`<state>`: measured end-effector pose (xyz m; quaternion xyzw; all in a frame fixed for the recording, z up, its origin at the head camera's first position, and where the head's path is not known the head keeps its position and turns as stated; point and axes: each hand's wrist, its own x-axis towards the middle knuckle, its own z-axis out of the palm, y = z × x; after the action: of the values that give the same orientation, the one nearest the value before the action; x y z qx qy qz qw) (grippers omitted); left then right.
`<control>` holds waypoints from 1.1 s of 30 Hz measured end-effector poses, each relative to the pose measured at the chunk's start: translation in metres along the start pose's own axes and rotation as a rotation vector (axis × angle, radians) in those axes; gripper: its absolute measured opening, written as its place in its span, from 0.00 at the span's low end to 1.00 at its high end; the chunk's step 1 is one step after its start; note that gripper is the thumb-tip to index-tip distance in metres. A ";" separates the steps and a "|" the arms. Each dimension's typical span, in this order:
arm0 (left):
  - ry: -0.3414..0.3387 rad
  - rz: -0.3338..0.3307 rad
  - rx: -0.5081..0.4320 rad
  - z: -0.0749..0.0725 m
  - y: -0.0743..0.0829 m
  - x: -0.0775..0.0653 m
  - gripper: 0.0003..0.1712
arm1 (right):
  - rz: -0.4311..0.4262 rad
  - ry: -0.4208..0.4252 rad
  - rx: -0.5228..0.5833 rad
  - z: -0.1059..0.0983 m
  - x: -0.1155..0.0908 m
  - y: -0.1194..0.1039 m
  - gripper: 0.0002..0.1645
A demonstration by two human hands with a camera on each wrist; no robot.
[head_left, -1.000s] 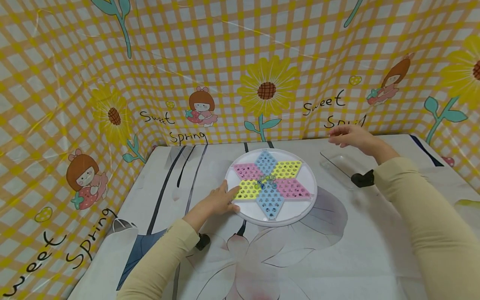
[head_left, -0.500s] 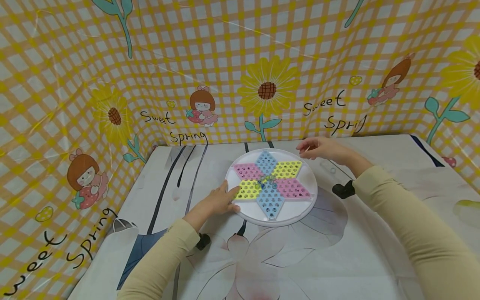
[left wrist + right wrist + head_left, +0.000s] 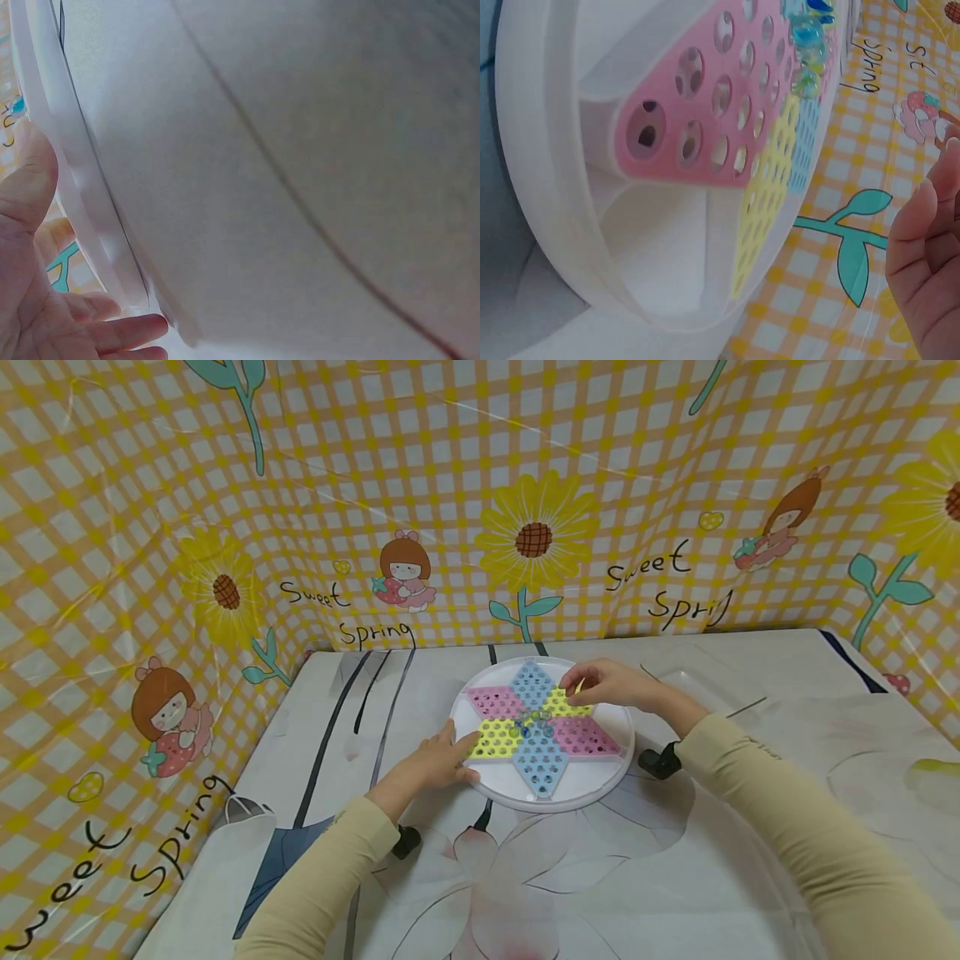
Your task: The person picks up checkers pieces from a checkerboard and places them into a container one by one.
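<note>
A round white Chinese checkers board point(image 3: 592, 785) bears a star of pink, yellow and blue perforated sections. Several glass marbles point(image 3: 536, 720) are grouped at its middle; the right wrist view shows blue and green marbles point(image 3: 808, 45) too. At the board's left edge rests my left hand point(image 3: 431, 762), its index finger over the near yellow section and its thumb by the rim. The left wrist view shows straight fingers beside the rim. Over the far yellow section hovers my right hand point(image 3: 611, 683), fingers bent towards the thumb. Whether anything lies between those fingertips cannot be made out.
A clear plastic tray point(image 3: 693, 677) lies right of the board, partly behind the right forearm. Both wrists carry black cameras. The white table cover point(image 3: 570, 885) has a floral print. A checked yellow curtain point(image 3: 450, 468) closes off the back and sides.
My right hand has moved left and downward from above the clear tray to over the board's far yellow section. My left hand and the marbles on the board have not visibly moved.
</note>
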<state>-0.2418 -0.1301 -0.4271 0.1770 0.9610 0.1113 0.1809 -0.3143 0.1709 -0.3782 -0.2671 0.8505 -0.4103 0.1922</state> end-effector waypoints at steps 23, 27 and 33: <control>-0.008 -0.024 -0.025 0.000 0.000 0.000 0.42 | 0.058 -0.073 -0.018 0.031 0.011 0.011 0.15; -0.008 -0.027 -0.024 -0.001 0.001 0.000 0.42 | 0.066 -0.077 -0.025 0.034 0.013 0.013 0.14; -0.009 -0.029 -0.015 -0.001 0.002 -0.002 0.42 | 0.080 -0.082 -0.053 0.038 0.016 0.014 0.14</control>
<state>-0.2402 -0.1288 -0.4251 0.1624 0.9617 0.1151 0.1884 -0.3099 0.1458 -0.4138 -0.2544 0.8625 -0.3684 0.2360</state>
